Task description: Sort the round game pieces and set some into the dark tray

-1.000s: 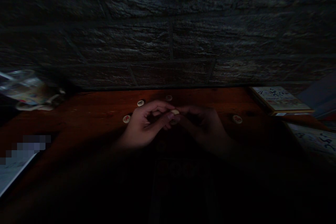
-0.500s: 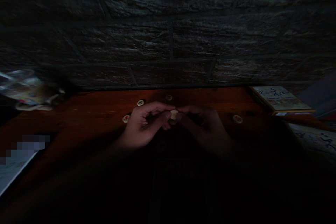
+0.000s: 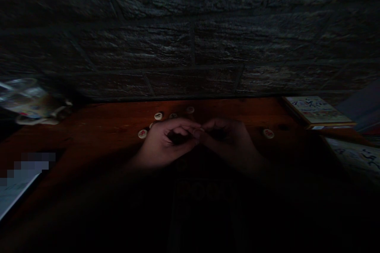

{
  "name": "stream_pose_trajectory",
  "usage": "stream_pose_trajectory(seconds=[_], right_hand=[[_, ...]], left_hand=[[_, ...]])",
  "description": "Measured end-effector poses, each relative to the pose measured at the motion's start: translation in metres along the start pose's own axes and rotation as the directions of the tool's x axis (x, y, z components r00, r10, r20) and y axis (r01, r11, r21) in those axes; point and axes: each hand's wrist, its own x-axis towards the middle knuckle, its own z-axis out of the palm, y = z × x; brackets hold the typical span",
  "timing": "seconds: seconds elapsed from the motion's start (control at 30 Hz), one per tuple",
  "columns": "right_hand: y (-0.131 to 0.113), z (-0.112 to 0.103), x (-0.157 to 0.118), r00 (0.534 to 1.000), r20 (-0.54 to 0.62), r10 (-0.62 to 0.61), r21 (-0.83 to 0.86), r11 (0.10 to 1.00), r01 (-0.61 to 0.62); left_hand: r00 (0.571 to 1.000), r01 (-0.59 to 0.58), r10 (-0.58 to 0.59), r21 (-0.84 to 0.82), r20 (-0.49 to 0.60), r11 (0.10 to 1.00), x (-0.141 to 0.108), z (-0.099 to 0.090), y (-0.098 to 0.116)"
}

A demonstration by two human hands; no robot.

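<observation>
My left hand point(image 3: 162, 142) and my right hand point(image 3: 230, 138) meet at the fingertips over the middle of the wooden table point(image 3: 115, 120). Between the fingertips they pinch a round game piece point(image 3: 198, 130), mostly covered by fingers. Left of my left hand lies a piece with a red mark point(image 3: 142, 134). Behind that hand are a piece with a black mark point(image 3: 158, 116), another dark-marked piece point(image 3: 173, 116) and a partly hidden one. A dim piece point(image 3: 190, 109) lies near the wall. Right of my right hand is a red-marked piece point(image 3: 268, 133).
A brick wall point(image 3: 190, 47) rises behind the table. At the right lie a flat patterned box point(image 3: 314, 108) and a second patterned item point(image 3: 356, 158). A clear container point(image 3: 26, 99) stands at the left, above a pale flat object point(image 3: 18, 193). The foreground is very dark.
The held piece has tilted and shows less of its pale face. My left hand's fingers have shifted slightly, and more pieces show behind that hand.
</observation>
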Motion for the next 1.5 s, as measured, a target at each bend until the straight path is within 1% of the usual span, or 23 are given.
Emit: stream_pose_trajectory(seconds=[0.17, 0.27, 0.4, 0.57, 0.67, 0.77, 0.87, 0.97, 1.07, 1.2, 1.27, 1.4, 1.5], right_hand=[[0.005, 0.001, 0.0, 1.0, 0.003, 0.011, 0.008, 1.0, -0.011], [0.004, 0.001, 0.0, 1.0, -0.001, 0.017, 0.01, 1.0, -0.017], [0.003, 0.001, -0.001, 1.0, 0.004, 0.009, 0.022, 1.0, -0.009], [0.004, 0.0, -0.001, 1.0, 0.0, -0.022, 0.055, 0.998, 0.022], [0.003, 0.001, 0.0, 1.0, 0.0, -0.018, 0.095, 0.995, 0.018], [0.001, 0.002, 0.0, 1.0, -0.011, -0.009, 0.111, 0.994, 0.01], [0.0, 0.002, 0.0, 0.999, -0.037, 0.007, 0.107, 0.994, -0.003], [0.002, 0.001, -0.001, 0.999, -0.04, 0.017, 0.11, 0.994, -0.012], [0.002, 0.001, 0.0, 0.999, -0.041, -0.002, 0.124, 0.992, 0.007], [0.001, 0.002, 0.0, 0.999, -0.04, -0.021, 0.076, 0.997, 0.024], [0.001, 0.001, 0.0, 0.998, -0.037, -0.046, 0.064, 0.997, 0.048], [0.003, 0.001, -0.001, 0.995, -0.049, -0.092, 0.043, 0.995, 0.094], [0.005, 0.001, -0.001, 0.993, -0.064, -0.096, 0.008, 0.995, 0.097]], left_hand=[[1.0, -0.014, 0.014, 0.002, 0.011, 1.0, -0.001, 0.0, -0.002], [1.0, 0.001, -0.001, -0.014, 0.01, 1.0, -0.001, 0.0, -0.004], [0.999, 0.043, -0.044, -0.028, -0.007, 0.999, -0.001, 0.001, -0.003], [0.997, 0.056, -0.057, -0.018, -0.043, 0.998, -0.001, 0.003, -0.003], [0.996, 0.074, -0.076, -0.051, -0.051, 0.996, -0.001, 0.003, -0.004], [0.997, 0.058, -0.061, -0.055, -0.055, 0.997, 0.0, 0.001, -0.005], [0.997, 0.038, -0.039, -0.022, -0.068, 0.999, 0.001, 0.0, -0.004], [0.996, 0.04, -0.041, -0.017, -0.074, 0.999, 0.001, 0.0, -0.003], [0.996, 0.056, -0.057, -0.014, -0.068, 0.998, 0.001, 0.0, -0.004], [0.995, 0.066, -0.064, 0.014, -0.079, 0.998, 0.0, 0.0, -0.005], [0.996, 0.065, -0.064, 0.016, -0.065, 0.998, 0.0, -0.001, -0.002], [0.995, 0.094, -0.094, -0.046, -0.013, 0.995, 0.0, -0.003, 0.004], [0.993, 0.114, -0.117, -0.119, -0.024, 0.986, 0.002, -0.003, 0.007]])
